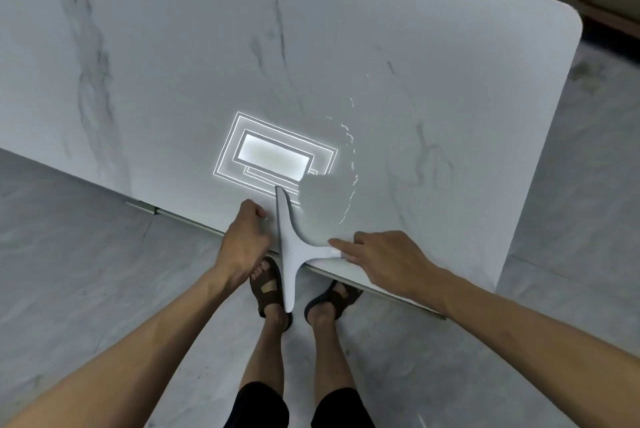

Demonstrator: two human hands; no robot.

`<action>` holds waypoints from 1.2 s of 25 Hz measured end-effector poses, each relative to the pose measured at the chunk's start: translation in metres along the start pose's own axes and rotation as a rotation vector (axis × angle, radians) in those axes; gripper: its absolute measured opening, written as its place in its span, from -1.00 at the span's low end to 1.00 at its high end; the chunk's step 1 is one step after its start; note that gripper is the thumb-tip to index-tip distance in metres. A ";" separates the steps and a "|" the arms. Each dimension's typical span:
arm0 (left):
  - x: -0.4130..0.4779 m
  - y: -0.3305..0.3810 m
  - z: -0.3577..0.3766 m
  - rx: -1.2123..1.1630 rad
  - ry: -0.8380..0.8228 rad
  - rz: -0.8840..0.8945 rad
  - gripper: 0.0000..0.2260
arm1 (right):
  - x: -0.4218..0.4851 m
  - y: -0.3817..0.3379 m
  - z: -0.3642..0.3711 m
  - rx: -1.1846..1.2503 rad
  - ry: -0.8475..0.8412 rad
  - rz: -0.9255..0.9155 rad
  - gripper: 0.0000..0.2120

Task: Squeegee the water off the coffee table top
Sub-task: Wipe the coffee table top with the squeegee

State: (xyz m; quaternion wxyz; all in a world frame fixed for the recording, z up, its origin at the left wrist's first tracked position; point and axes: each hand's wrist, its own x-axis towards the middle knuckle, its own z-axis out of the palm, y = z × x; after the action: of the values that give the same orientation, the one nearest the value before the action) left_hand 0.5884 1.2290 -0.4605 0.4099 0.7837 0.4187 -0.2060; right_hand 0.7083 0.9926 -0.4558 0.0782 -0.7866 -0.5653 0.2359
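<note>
**Water pooled at the near edge, sweep not finished**

Head view: the white T-shaped squeegee (pixel 289 247) lies at the near edge of the marble table (pixel 450 81), its blade running front to back and its lower end hanging out past the edge, over the floor (pixel 86 254). The right hand (pixel 384 261) pinches the end of the handle, index finger stretched along it. The left hand (pixel 244 240) sits at the edge just beside the blade, fingers curled; whether it holds anything is hidden.

A dull patch of water (pixel 325 199) lies just right of the blade, ringed by a bright arc of droplets. It cuts into the ceiling-light reflection (pixel 273 157). The rest of the top looks dry, though glare makes that uncertain, so I judge this pool to be what is left.

The near edge is right there for pushing water off. The person's sandalled feet (pixel 270 289) stand directly below it. The table's right end with its rounded corner lies well apart.
</note>
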 end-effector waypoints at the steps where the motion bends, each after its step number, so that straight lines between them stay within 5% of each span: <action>1: 0.000 0.001 0.003 0.013 -0.023 -0.006 -0.71 | -0.007 0.011 -0.002 -0.017 -0.010 0.004 -0.67; 9: -0.003 0.030 0.032 0.181 -0.211 0.104 -0.71 | -0.085 0.106 -0.052 -0.110 -0.144 0.207 -0.62; 13: 0.001 0.036 0.031 0.246 -0.294 0.062 -0.68 | -0.099 0.113 -0.070 -0.175 -0.100 0.151 -0.60; 15: 0.001 0.035 0.030 0.246 -0.244 0.054 -0.67 | -0.085 0.098 -0.067 -0.138 -0.122 0.075 -0.63; 21: 0.009 0.011 0.010 0.018 0.259 -0.108 -0.84 | 0.036 0.024 -0.021 0.004 -0.227 -0.082 -0.63; 30: 0.015 0.014 0.000 0.016 0.078 -0.079 -0.76 | 0.042 0.080 -0.051 -0.053 -0.137 0.098 -0.64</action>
State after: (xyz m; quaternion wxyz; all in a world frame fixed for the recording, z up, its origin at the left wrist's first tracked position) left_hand 0.6084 1.2324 -0.4643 0.3785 0.7773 0.4634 -0.1946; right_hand 0.8103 1.0111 -0.4544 0.0067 -0.7971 -0.5363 0.2775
